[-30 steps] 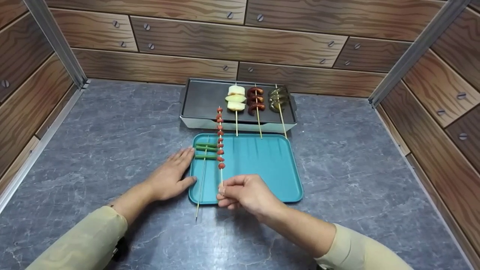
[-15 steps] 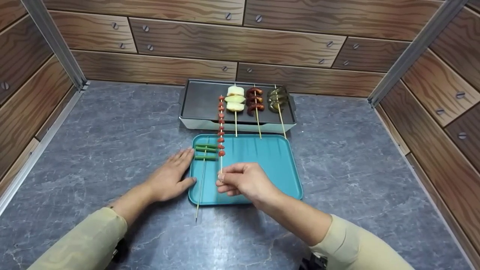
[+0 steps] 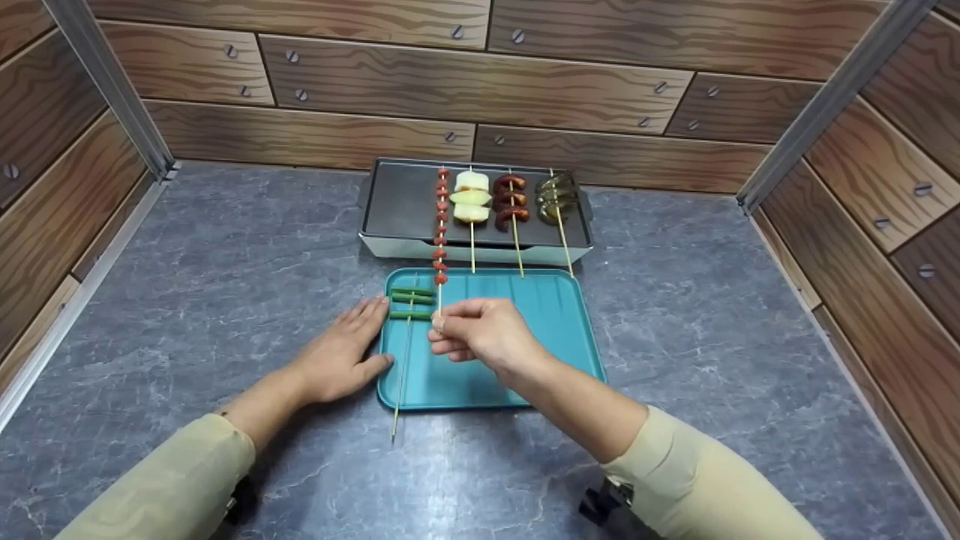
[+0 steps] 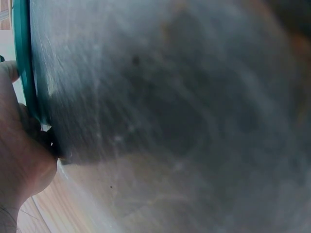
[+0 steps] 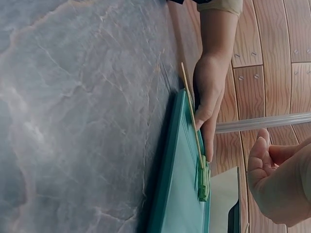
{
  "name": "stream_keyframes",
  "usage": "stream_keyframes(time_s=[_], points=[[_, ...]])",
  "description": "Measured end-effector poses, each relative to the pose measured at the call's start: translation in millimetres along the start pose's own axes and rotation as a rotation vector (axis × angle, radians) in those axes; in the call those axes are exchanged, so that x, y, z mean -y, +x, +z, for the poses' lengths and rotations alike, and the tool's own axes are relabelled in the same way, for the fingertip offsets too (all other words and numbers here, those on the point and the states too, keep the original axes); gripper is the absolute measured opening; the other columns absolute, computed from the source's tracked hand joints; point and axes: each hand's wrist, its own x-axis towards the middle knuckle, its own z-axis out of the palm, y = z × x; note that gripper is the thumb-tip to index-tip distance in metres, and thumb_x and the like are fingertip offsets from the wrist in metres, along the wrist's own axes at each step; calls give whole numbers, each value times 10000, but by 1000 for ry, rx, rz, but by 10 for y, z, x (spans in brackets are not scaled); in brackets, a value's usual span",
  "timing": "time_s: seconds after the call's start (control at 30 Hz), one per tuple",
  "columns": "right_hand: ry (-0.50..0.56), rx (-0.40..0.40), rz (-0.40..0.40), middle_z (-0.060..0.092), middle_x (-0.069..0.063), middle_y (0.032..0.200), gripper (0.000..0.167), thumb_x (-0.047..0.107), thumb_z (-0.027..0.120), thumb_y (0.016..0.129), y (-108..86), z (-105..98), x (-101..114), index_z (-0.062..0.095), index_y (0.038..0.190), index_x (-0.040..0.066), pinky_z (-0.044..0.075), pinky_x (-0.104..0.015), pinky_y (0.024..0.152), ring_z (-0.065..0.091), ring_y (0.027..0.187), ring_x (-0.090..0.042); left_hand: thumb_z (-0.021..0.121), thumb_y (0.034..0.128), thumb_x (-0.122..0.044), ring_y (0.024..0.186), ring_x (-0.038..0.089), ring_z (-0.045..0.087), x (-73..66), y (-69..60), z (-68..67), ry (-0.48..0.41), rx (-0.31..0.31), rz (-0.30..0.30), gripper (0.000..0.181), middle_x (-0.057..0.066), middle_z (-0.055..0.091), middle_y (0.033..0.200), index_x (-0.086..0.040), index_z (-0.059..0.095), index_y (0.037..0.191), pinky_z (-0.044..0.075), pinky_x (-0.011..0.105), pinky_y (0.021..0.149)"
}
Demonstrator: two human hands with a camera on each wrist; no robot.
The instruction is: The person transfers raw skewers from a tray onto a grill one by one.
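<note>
My right hand (image 3: 484, 337) pinches the bare stick end of a skewer (image 3: 441, 217) threaded with several small red pieces. The skewer's far part extends over the black griddle plate (image 3: 405, 202); whether it touches is unclear. Flat on the table, my left hand (image 3: 341, 356) has its fingertips and thumb against the left rim of a teal tray (image 3: 551, 307). On that tray lies a skewer of green stalk pieces (image 3: 411, 315), its stick jutting past the near edge. The right wrist view shows the right hand (image 5: 277, 179) raised above the tray, but the red skewer is not visible there.
On the griddle rest a skewer of pale white-green pieces (image 3: 471, 199), one of dark red curled pieces (image 3: 511, 201) and one of dark green pieces (image 3: 555, 199). Their sticks reach toward the tray. Wood-patterned walls (image 3: 375, 82) enclose the grey marbled table (image 3: 720, 337).
My right hand has moved forward, away from me, carrying the red skewer from above the tray to above the griddle, left of the pale skewer. The left hand has stayed in place.
</note>
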Motion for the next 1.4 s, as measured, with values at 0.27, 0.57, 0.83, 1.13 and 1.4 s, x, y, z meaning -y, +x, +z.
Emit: stream_keyframes(time_s=[0.27, 0.57, 0.83, 1.13, 1.4], points=[[27, -14, -18, 799, -158, 990, 199, 75, 716, 1017, 157, -47, 32, 775, 1177, -27, 650, -297, 744, 779, 790, -159, 529, 1074, -376, 1602, 443, 132, -7, 2, -8, 3, -2, 3, 815, 266, 181, 1723, 62, 173, 1662, 114, 595, 1297], [86, -27, -10, 803, -138, 1006, 290, 106, 726, 1019, 334, -119, -35, 744, 1274, -31, 643, -273, 736, 784, 820, -161, 529, 1071, -373, 1602, 442, 136, -10, -6, -6, 8, -1, 0, 816, 269, 185, 1722, 66, 174, 1660, 119, 593, 1297], [135, -41, -23, 803, -114, 999, 357, 141, 725, 1026, 480, -142, -126, 707, 1326, -53, 641, -273, 755, 779, 835, -146, 529, 1072, -363, 1602, 444, 135, -4, -12, -6, 5, -2, 2, 813, 274, 187, 1721, 72, 173, 1659, 117, 589, 1299], [142, -64, -30, 802, -106, 949, 320, 120, 721, 1026, 560, -74, -60, 726, 1294, -54, 646, -278, 747, 773, 798, -144, 535, 1069, -357, 1597, 454, 141, -4, -12, -13, 8, -7, 10, 812, 283, 190, 1716, 81, 180, 1653, 120, 589, 1298], [139, -84, -28, 799, -166, 993, 297, 105, 711, 1030, 637, -10, 6, 731, 1276, -62, 644, -262, 727, 771, 774, -134, 525, 1074, -374, 1601, 447, 127, -2, -7, -10, 7, 0, 2, 815, 276, 175, 1720, 71, 172, 1658, 112, 585, 1300]])
